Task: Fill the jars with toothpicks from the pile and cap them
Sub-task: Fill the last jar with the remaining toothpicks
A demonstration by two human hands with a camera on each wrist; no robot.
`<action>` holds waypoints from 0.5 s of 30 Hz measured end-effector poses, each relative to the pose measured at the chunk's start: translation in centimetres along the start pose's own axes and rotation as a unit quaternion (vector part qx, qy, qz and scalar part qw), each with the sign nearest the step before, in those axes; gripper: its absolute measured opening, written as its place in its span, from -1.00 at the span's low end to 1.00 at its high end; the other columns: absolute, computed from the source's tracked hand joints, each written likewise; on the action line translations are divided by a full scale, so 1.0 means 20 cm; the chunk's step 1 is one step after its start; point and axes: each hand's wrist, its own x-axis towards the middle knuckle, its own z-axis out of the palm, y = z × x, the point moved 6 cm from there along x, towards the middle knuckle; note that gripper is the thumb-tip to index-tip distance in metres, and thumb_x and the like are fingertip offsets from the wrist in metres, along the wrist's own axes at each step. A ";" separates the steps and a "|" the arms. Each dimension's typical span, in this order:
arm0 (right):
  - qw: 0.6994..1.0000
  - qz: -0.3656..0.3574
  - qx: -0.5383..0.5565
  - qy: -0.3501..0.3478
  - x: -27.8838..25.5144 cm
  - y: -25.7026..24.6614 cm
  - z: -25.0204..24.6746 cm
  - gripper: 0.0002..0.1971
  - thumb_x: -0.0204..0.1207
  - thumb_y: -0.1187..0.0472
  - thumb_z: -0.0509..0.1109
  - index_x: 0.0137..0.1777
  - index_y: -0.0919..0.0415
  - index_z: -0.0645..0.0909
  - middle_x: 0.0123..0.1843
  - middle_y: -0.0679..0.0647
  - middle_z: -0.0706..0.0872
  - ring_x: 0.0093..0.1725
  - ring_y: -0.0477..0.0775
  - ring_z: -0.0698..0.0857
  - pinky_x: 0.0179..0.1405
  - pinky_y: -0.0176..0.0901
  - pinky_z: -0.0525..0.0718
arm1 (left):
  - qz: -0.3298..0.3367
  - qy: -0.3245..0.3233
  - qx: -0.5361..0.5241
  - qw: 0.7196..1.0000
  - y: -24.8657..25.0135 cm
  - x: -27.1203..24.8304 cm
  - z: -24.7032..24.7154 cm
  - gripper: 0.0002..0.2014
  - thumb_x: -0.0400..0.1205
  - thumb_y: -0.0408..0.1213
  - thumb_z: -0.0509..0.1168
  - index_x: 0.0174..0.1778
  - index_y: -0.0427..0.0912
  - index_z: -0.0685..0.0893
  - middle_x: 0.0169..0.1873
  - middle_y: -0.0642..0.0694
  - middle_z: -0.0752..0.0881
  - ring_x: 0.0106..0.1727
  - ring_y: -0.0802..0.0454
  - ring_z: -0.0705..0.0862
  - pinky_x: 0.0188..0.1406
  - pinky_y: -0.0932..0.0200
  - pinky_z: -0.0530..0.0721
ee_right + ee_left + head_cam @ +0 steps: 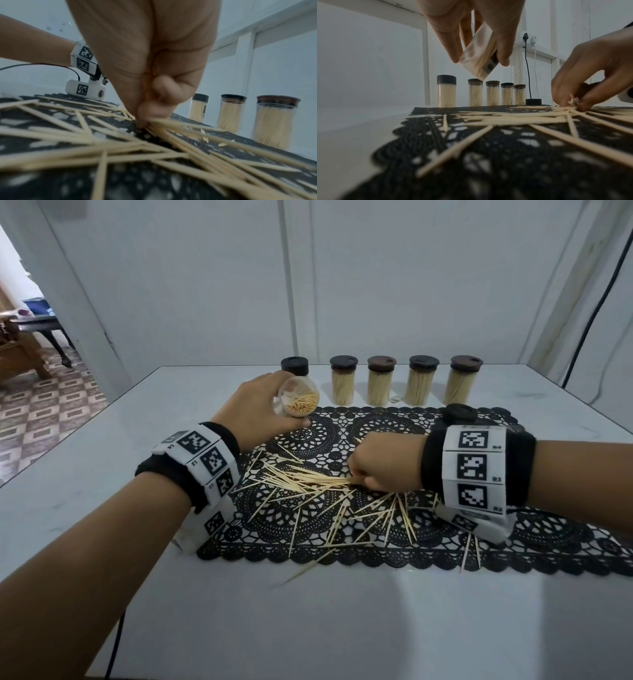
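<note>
Left hand (255, 405) grips open jar (297, 401) — right hand (383, 463) pinches toothpicks (308, 479); bands read R2–R4.

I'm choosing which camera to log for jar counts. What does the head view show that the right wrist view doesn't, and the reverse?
Head only: the left hand holding the open jar tilted, the loose cap on the lace mat, and four wide-lidded filled jars.
Right wrist only: the right hand's fingertips pinching toothpicks against the mat.
Both: the right hand on the toothpick pile and filled capped jars.
</note>
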 end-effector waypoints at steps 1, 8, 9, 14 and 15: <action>1.000 -0.002 -0.009 -0.008 0.00 0.00 0.00 -0.80 0.63 0.22 0.20 0.07 0.30 0.59 -0.14 0.06 0.56 -0.15 0.01 0.52 -0.09 -0.28 0.53 | -0.001 -0.001 0.000 1.000 0.00 0.00 0.00 -0.44 0.39 -0.09 0.54 0.29 -0.13 0.57 0.02 0.11 0.58 0.08 0.12 0.54 0.07 0.26 0.46; 0.999 -0.011 -0.040 -0.033 0.03 -0.03 -0.01 -0.82 0.58 0.20 0.26 -0.23 0.23 0.47 -0.34 0.01 0.45 -0.26 0.01 0.46 -0.35 -0.26 0.43 | -0.006 -0.002 -0.005 1.000 0.00 0.00 0.00 -0.44 0.38 -0.10 0.55 0.28 -0.11 0.57 0.07 0.03 0.64 0.10 0.08 0.57 0.12 0.17 0.52; 0.999 -0.009 -0.043 -0.031 0.04 -0.03 0.00 -0.77 0.58 0.19 0.27 -0.31 0.21 0.42 -0.39 -0.01 0.40 -0.31 0.00 0.45 -0.36 -0.25 0.43 | -0.006 -0.003 -0.007 1.000 0.00 0.00 0.00 -0.44 0.38 -0.10 0.55 0.28 -0.12 0.57 0.08 0.01 0.65 0.11 0.07 0.57 0.14 0.14 0.55; 0.998 0.007 0.063 0.007 0.03 0.03 -0.02 -0.69 0.54 0.29 0.29 -0.44 0.10 0.37 -0.45 -0.08 0.43 -0.40 -0.11 0.44 -0.34 -0.35 0.47 | -0.010 -0.009 -0.013 1.000 0.01 -0.01 0.00 -0.46 0.38 -0.12 0.55 0.26 -0.13 0.58 0.01 0.08 0.62 0.08 0.08 0.58 0.15 0.08 0.59; 0.995 0.013 0.092 0.025 0.02 0.05 -0.04 -0.67 0.54 0.30 0.29 -0.45 0.08 0.38 -0.46 -0.10 0.45 -0.44 -0.18 0.46 -0.38 -0.41 0.46 | -0.011 -0.011 -0.012 1.000 0.01 -0.01 0.00 -0.46 0.38 -0.12 0.55 0.26 -0.14 0.58 0.00 0.08 0.61 0.08 0.07 0.58 0.15 0.07 0.60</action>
